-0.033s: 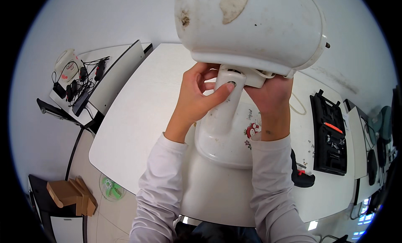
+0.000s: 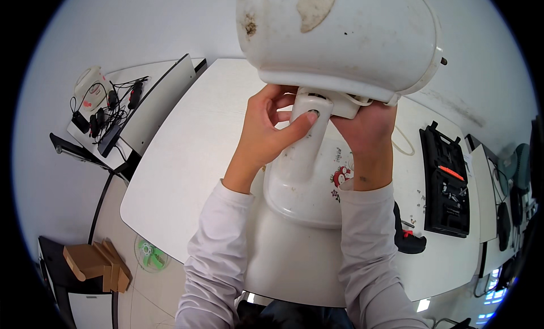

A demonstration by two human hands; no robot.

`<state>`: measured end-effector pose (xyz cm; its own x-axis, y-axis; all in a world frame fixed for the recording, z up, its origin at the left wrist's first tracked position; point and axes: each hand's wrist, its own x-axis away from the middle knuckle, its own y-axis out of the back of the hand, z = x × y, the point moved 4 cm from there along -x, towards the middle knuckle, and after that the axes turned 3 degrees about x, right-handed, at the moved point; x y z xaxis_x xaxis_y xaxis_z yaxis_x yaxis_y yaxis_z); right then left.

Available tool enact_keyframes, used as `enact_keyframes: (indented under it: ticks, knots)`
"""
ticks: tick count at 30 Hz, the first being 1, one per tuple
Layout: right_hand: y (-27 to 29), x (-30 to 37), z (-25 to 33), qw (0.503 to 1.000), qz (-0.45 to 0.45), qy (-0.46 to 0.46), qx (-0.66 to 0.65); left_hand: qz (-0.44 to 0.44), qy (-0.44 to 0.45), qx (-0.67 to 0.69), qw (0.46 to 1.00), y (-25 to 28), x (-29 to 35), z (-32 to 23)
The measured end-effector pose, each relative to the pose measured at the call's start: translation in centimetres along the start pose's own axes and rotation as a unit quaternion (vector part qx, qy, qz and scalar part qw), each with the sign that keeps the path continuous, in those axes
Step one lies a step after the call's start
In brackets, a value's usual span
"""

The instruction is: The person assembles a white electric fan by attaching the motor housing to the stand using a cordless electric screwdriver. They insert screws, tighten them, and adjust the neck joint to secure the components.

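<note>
A white plastic appliance on a stand (image 2: 300, 142) rises in front of me, its large rounded housing (image 2: 345, 43) scuffed and stained. Below, its base has a red cartoon print and rests on the table. My left hand (image 2: 272, 125) is closed around the top of the neck, with the thumb on the near face by a small hole and the fingers behind. My right hand (image 2: 371, 130) is closed under the housing, against a white block and a loop of white cord; its fingers are mostly hidden behind the appliance.
On the white table (image 2: 181, 176), a black tool case (image 2: 447, 187) lies open at the right. Nearer are a black power tool (image 2: 409, 241) and scattered small metal parts. Cables and black devices crowd a side table at left. A cardboard box (image 2: 93, 264) and green fan blades (image 2: 151, 256) are lower left.
</note>
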<state>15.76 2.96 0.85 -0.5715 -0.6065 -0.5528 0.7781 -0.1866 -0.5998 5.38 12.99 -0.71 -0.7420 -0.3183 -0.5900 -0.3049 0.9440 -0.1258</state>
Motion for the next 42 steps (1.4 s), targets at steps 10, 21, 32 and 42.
enact_keyframes:
  ticks: [10,21,32,42]
  knots:
    - [-0.4,0.1,0.2,1.000,0.013,0.003,-0.028,0.007,0.018,0.027,0.999,0.0,-0.1,-0.5]
    - [-0.8,0.0,0.2,0.999,-0.047,-0.007,0.022,0.061,0.034,0.004,0.998,0.3,-0.1,-0.8]
    - [-0.3,-0.3,-0.1,0.999,-0.041,-0.020,-0.027,0.004,-0.001,0.001,1.000,0.2,-0.2,-0.2]
    - [-0.1,-0.3,0.0,0.994,0.022,-0.018,-0.110,0.064,0.044,0.011,0.997,0.8,0.0,-0.2]
